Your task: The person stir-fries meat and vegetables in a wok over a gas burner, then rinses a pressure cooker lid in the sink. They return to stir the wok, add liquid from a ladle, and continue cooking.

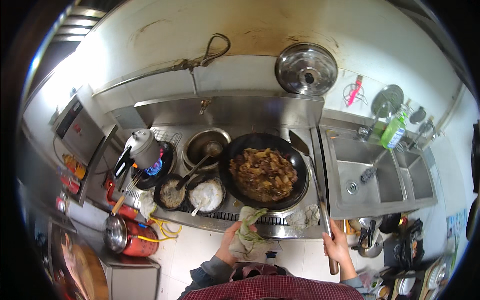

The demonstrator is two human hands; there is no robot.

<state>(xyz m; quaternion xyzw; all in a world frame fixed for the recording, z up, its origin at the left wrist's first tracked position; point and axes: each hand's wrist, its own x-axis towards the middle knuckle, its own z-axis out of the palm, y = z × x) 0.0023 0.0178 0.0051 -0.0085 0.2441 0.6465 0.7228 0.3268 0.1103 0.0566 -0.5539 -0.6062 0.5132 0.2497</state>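
Note:
My left hand (230,240) grips a folded greenish-white cloth (247,240) just in front of the wok; whether the cloth touches the wok's rim I cannot tell. In my right hand (337,240) is the wooden handle of a long wok spatula (318,182). Its metal blade lies at the right edge of the stove, beside the wok. The large black wok (303,180) sits on the stove, holding browned chunks of food (262,174) in sauce. A crumpled rag (304,217) rests on the stove's front edge between my hands.
Left of the wok are a metal pot (187,142) with a ladle (197,167), a bowl of white powder (206,195) and a bowl of brownish seasoning (171,193). A pressure cooker (142,149) stands over a lit flame (154,167). The sink (363,180) lies right; a red gas cylinder (140,236) stands below left.

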